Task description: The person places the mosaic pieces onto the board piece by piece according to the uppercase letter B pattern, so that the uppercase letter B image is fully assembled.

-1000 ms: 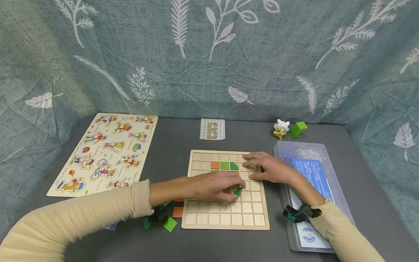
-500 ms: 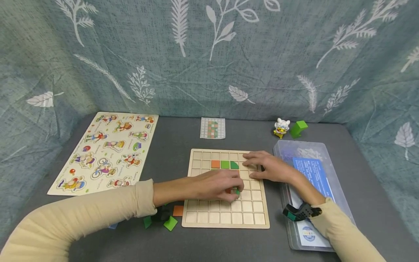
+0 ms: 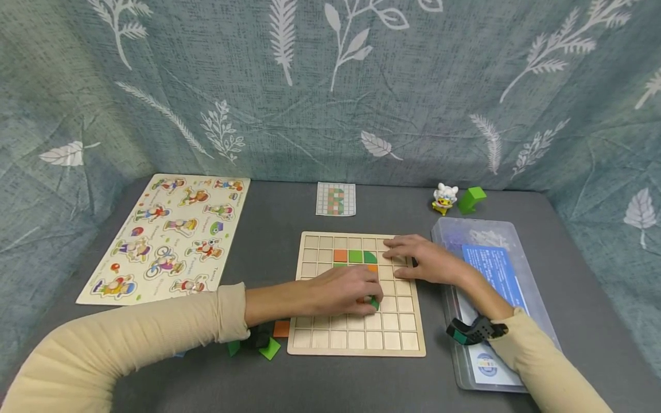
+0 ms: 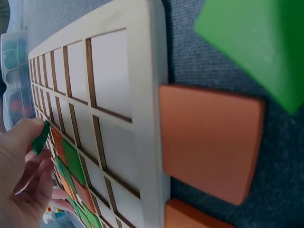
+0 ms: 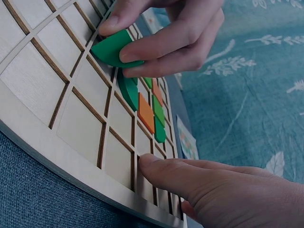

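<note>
Over mid-board (image 3: 356, 344), left hand (image 3: 345, 289) pinches green piece (image 5: 114, 49) at fingertips; right hand (image 3: 426, 261) lies flat, fingers straight.

Even soft light, wide-angle bowing, blurred close-ups

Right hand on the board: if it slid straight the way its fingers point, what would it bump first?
Probably the dark green piece in the wooden grid board. The right hand lies flat with fingers pointing left along that row; depth is hard to judge.
</note>
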`<state>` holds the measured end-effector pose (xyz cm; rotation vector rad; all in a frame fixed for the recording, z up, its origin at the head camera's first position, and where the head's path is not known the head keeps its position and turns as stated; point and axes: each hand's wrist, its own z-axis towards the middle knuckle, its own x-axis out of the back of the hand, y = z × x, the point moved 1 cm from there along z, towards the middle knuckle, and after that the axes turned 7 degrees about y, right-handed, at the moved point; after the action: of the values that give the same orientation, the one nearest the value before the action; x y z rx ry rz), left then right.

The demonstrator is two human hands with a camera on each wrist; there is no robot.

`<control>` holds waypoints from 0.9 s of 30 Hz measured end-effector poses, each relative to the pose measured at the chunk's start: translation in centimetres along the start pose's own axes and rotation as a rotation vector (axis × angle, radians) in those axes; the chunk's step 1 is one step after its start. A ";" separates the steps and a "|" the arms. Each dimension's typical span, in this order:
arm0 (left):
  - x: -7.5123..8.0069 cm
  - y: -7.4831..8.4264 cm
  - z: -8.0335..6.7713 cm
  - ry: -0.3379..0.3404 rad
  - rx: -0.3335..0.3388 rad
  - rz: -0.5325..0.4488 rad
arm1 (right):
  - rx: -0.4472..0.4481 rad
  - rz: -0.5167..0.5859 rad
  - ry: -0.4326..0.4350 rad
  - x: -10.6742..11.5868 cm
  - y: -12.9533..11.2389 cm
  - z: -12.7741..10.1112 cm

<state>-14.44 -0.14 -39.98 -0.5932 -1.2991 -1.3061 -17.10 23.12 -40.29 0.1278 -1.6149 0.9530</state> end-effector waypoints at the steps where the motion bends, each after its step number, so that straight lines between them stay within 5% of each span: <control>1: 0.0 0.1 0.0 -0.002 0.001 0.010 | -0.002 0.001 0.000 0.0 0.0 0.0; 11: -0.5 0.9 -0.4 0.053 0.080 0.052 | -0.001 -0.009 0.006 0.0 -0.2 0.0; 27: -0.2 1.7 -0.9 -0.029 -0.009 0.327 | -0.002 -0.014 0.008 0.0 -0.1 0.0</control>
<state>-12.55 -0.40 -39.83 -0.7972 -1.1623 -1.0368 -17.04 23.02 -40.24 0.1336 -1.6052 0.9397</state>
